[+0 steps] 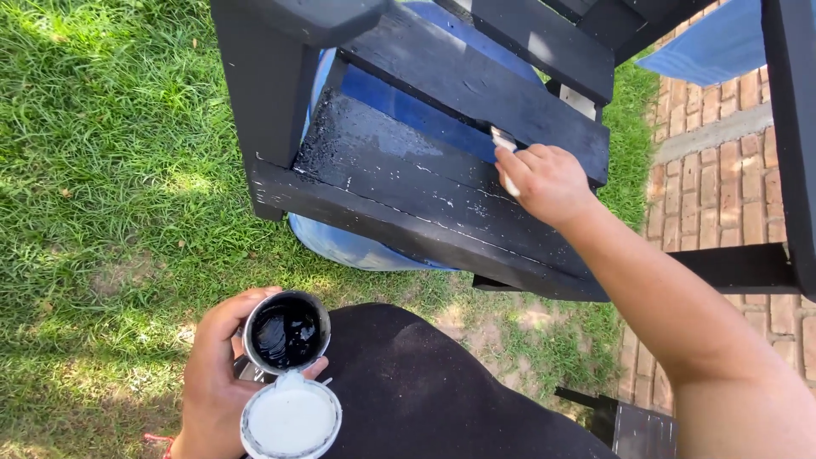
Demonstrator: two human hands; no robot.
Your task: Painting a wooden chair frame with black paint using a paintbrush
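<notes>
My right hand (548, 180) grips a paintbrush (503, 144) with a pale handle, its bristles pressed into the gap between two slats of a black wooden chair (399, 183). The front slats look wet and glossy. My left hand (212, 374) holds a small round can of black paint (286, 331) low at the left. The can's white lid (291, 420) sits just below it, against the same hand.
Grass (110, 170) covers the left and middle ground. A blue sheet (357, 246) lies under the chair. Brick paving (722, 187) runs along the right. Another black-painted frame (790, 127) stands at the right edge. My dark-clothed leg (425, 391) fills the bottom centre.
</notes>
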